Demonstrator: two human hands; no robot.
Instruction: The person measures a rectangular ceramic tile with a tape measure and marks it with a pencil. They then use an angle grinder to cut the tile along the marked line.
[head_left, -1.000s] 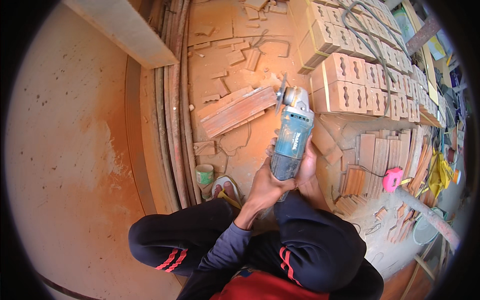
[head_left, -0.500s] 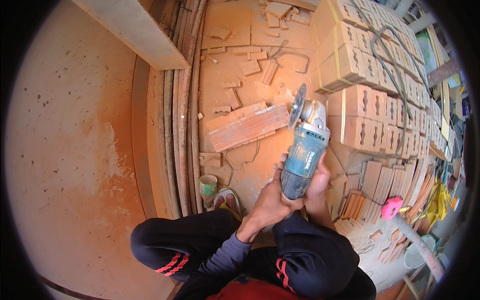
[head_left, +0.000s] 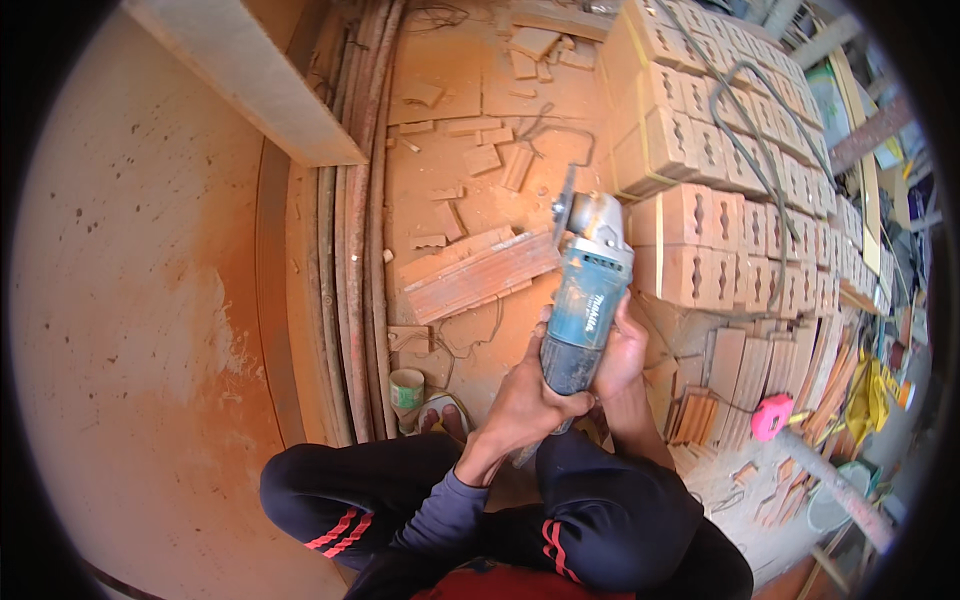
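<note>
A teal and black angle grinder [head_left: 582, 310] is held up in front of my knees, its metal head pointing away from me. Its cutting disc [head_left: 567, 208] stands nearly edge-on at the left of the head. My left hand [head_left: 527, 405] is closed round the dark rear part of the body. From the right, my right hand [head_left: 622, 362] grips the same body, its fingers partly hidden behind the tool. Left of the disc, a reddish grooved clay tile [head_left: 483, 277] lies on other pieces on the dusty floor, apart from the grinder.
Strapped stacks of clay blocks [head_left: 690, 230] stand at the right, a cable [head_left: 760, 150] draped over them. Long rusty pipes [head_left: 350, 300] run along the left. Broken tile pieces [head_left: 483, 158] litter the floor ahead. A pink tape measure [head_left: 771, 417] sits at right; a cup [head_left: 407, 388] stands near my foot.
The grinder has turned slightly, so its disc now shows closer to edge-on. Both hands keep their hold on it. The whole view has shifted a little.
</note>
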